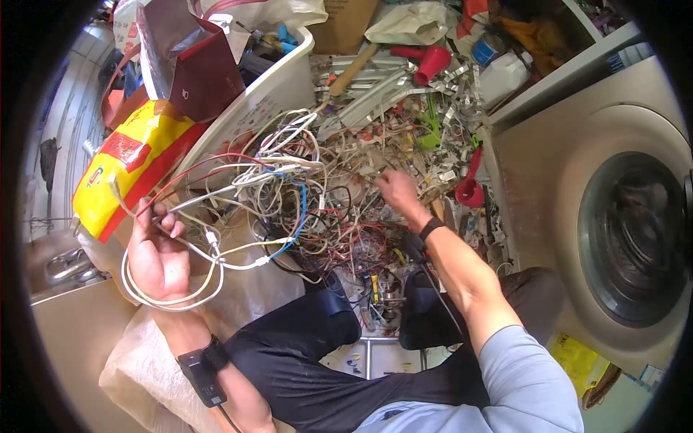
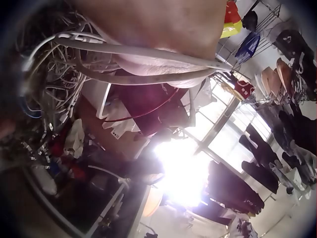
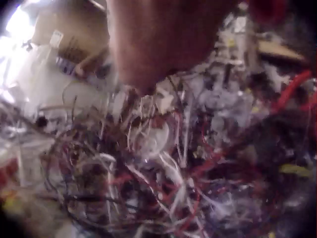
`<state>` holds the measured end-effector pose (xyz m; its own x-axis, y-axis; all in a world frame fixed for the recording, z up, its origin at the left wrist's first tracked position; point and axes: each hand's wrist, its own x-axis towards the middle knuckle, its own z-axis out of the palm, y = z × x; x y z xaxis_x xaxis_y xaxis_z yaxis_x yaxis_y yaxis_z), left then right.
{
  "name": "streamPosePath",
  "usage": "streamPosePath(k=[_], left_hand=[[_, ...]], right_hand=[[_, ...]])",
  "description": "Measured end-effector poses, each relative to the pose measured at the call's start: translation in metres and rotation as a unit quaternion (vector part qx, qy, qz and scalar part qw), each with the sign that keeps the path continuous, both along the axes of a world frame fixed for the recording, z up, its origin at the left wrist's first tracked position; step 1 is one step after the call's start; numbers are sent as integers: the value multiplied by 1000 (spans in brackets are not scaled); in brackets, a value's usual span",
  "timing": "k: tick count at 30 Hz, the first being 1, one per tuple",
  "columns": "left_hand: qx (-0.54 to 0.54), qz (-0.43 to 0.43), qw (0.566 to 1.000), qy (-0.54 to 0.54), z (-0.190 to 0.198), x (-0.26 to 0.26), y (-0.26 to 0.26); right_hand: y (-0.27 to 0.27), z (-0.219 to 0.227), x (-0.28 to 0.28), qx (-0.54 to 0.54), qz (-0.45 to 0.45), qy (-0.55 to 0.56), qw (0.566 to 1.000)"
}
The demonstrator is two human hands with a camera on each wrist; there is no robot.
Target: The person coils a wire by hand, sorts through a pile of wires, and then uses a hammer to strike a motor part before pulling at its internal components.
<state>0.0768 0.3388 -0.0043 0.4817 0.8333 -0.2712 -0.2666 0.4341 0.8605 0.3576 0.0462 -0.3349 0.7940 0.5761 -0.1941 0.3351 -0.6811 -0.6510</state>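
My left hand (image 1: 160, 263) has its fingers curled round some white cables (image 1: 216, 257), loops draped by the wrist. Past that, my right hand (image 1: 399, 193) is down at the messy wire pile (image 1: 354, 238), fingers bent, can't tell if they're gripping anything, with a red hairdryer (image 1: 433, 65) farther back.

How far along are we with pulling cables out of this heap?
It looks early. Done: some white cables are partly lifted out, though they trail back into the tangle. In hand: the left hand grips them; the right hand is at the heap, its hold unclear. Left, probably: freeing that bunch, then the many white, red and dark cables tangled in the heap.
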Motion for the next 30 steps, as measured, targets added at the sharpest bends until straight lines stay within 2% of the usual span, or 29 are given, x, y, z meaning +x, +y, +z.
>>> streamPosePath(k=[4, 6, 7, 9, 11, 14, 18, 21, 23, 24, 25, 27, 29, 30], left_hand=[[-3, 28, 1000, 13, -3, -8, 6], [0, 45, 999, 26, -1, -7, 6], [1, 48, 998, 29, 2, -4, 2], [1, 52, 998, 34, 6, 2, -2], [4, 45, 999, 30, 2, 0, 0], [2, 49, 998, 28, 5, 5, -5], [3, 32, 999, 26, 4, 3, -6], [1, 36, 999, 38, 7, 7, -11], [4, 35, 999, 39, 8, 8, -13], [7, 35, 999, 38, 7, 9, -13], [5, 34, 999, 35, 6, 8, -12], [7, 15, 1000, 21, 2, 6, -8], [16, -2, 1000, 24, 4, 10, -10], [12, 1, 1000, 25, 6, 14, -12]], right_hand=[[28, -29, -43, -16, 21, 15, 1000], [42, -41, -53, -53, 89, 2, 995], [48, -47, -57, -52, 92, 5, 994], [58, -57, -61, -72, 89, -13, 993], [65, -64, -65, -37, 77, -3, 996], [77, -53, -68, -15, 25, 17, 999], [86, -68, -67, -20, 15, 2, 1000], [86, -81, -61, -48, 41, -26, 998], [78, -83, -55, 150, -62, 85, 983], [69, -52, -45, 141, -119, 247, 951], [63, -46, -38, 184, -157, 227, 943], [39, -22, -15, 190, -173, 209, 944], [4, -48, 18, 195, -173, 177, 949], [-10, -32, 30, 210, -192, 194, 939]])
